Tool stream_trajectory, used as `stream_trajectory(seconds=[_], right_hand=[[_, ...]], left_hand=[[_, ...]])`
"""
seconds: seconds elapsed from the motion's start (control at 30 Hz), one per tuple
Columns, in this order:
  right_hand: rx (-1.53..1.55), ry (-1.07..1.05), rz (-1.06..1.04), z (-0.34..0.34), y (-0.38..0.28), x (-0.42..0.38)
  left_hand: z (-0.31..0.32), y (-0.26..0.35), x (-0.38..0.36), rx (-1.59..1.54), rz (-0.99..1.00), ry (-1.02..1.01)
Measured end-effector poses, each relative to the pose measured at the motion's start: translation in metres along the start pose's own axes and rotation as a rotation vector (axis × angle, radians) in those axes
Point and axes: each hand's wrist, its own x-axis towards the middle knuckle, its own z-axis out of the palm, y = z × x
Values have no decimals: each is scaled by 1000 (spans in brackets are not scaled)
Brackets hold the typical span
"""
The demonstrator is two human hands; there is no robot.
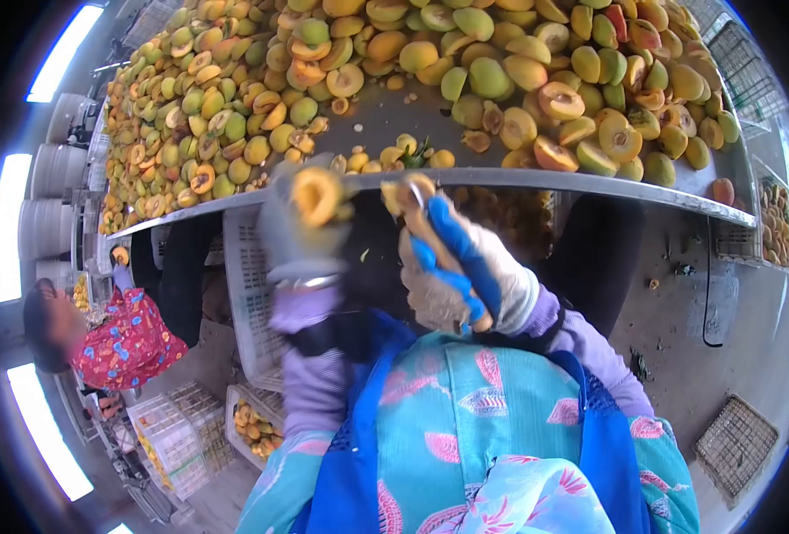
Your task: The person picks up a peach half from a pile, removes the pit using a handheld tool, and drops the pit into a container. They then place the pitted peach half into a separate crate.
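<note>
My left hand (301, 240), in a grey glove and smeared by motion, holds a yellow peach half (317, 198) with a hollow in its middle. My right hand (466, 271), in a whitish glove with blue fingers, is wrapped round a pitting knife (449, 256) with a wooden handle. A bit of brownish-yellow peach (398, 194) is at the knife's metal tip. Both hands are at the near edge of the metal table (386, 116), a little apart from each other. Halved peaches (492, 78) are heaped on the table beyond them.
A white crate (250, 298) stands below the table edge on the left. Peach pieces (501, 218) lie under the edge. At left is another person (127, 334) in red patterned clothing. Crates (181, 432) stand lower left; an openwork crate (737, 448) is on the floor at right.
</note>
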Motion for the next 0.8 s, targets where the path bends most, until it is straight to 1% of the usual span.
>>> stream_trajectory(seconds=[0.03, 0.07, 0.1, 0.13, 0.17, 0.23, 0.27, 0.3, 0.33, 0.37, 0.4, 0.43, 0.5, 0.53, 0.57, 0.6, 0.63, 0.67, 0.7, 0.77, 0.8], right_hand=[[-88, 99, 3, -7, -4, -9], [9, 257, -5, -24, -8, -11], [122, 422, -4, -43, -7, -14], [-4, 490, -101, -50, -4, -17], [-1, 500, -103, -47, -9, -20], [-79, 494, -184, -29, -21, -25], [-112, 538, -242, -25, -26, -29], [-109, 542, -256, -18, -31, -32], [-182, 629, -306, -10, -35, -36], [-257, 715, -353, -7, -38, -40], [-221, 629, -386, -17, -40, -43], [-209, 631, -391, -19, -40, -45], [-241, 683, -419, -22, -42, -43], [-290, 732, -426, -25, -42, -41], [-292, 726, -420, -24, -42, -38], [-420, 770, -423, -22, -42, -34], [-549, 814, -428, -19, -42, -31], [-616, 843, -399, -10, -42, -29], [-626, 843, -406, -10, -39, -25], [-696, 847, -526, -12, -37, -17], [-753, 868, -542, -7, -37, -17]], left_hand=[[-26, -4, 8, 345, 56, 31], [-38, -23, 27, 192, -403, 18], [-37, -18, 27, 576, -81, 59], [-27, 10, 34, 370, -89, -44], [-7, 48, 44, 158, -99, -138], [45, 93, 53, -10, 136, -367], [81, 100, 65, 208, 273, -462], [110, 101, 76, 429, 411, -554], [124, 103, 82, 423, 419, -564], [136, 105, 88, 528, 442, -648], [145, 104, 90, 637, 467, -730], [146, 97, 87, 640, 470, -743], [130, 76, 84, 623, 522, -618], [121, 72, 90, 635, 400, -714], [116, 60, 97, 639, 395, -710], [116, 45, 107, 582, 397, -710], [115, 42, 112, 522, 403, -710], [115, 43, 115, 479, 359, -638], [116, 38, 118, 474, 365, -629], [116, 21, 127, 446, 449, -534], [112, 15, 128, 525, 416, -559]])
